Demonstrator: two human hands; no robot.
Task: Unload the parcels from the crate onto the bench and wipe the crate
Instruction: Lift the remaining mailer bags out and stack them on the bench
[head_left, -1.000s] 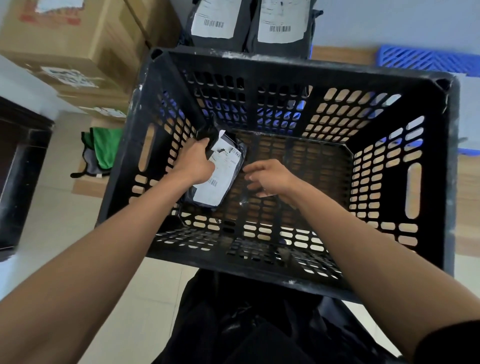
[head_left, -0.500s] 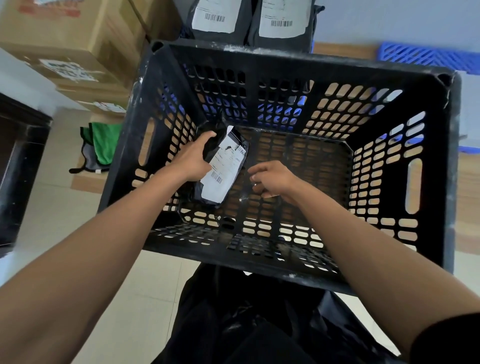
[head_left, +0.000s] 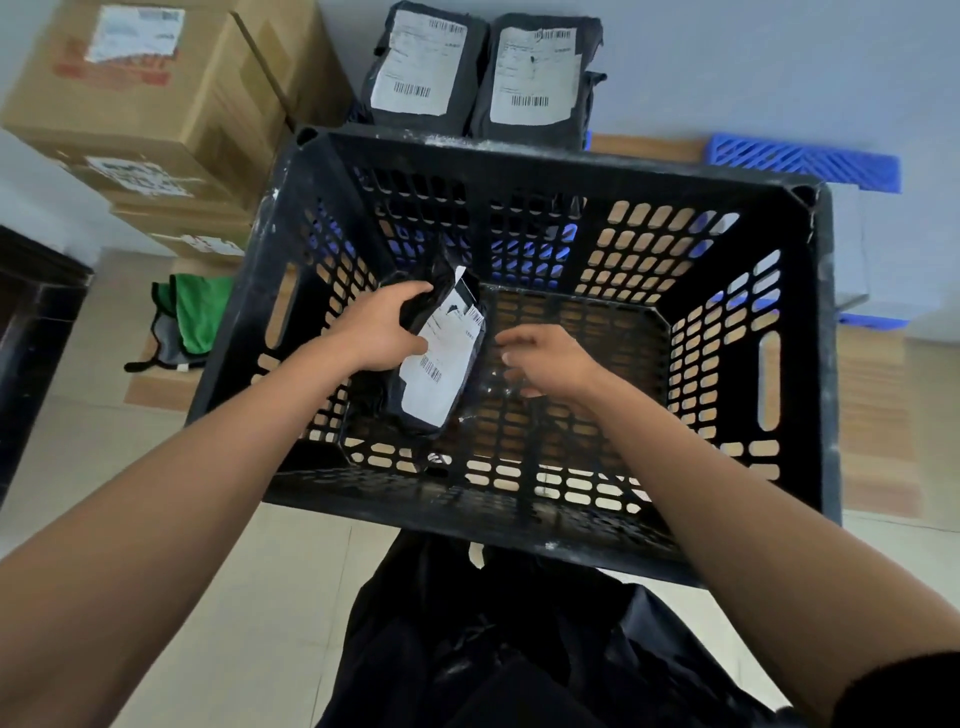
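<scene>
A black slatted plastic crate (head_left: 800, 291) stands in front of me on a wooden bench (head_left: 872, 395). Inside it, my left hand (head_left: 379, 327) grips the top of a small black parcel (head_left: 441, 364) with a white barcode label, holding it tilted above the crate floor near the left wall. Beside the parcel hovers my right hand (head_left: 545, 361), fingers loosely curled and holding nothing. Two dark parcels (head_left: 483, 73) with white labels stand upright against the wall behind the crate.
Stacked cardboard boxes (head_left: 171, 104) fill the back left. A green and grey cloth (head_left: 192, 317) lies on the bench's left end. A blue plastic crate (head_left: 805, 161) sits at the back right. A dark cabinet (head_left: 31, 332) stands at far left. Black bagging (head_left: 493, 634) lies below.
My left hand has raised the small parcel slightly and tipped it more upright inside the crate. My right hand has stayed beside it.
</scene>
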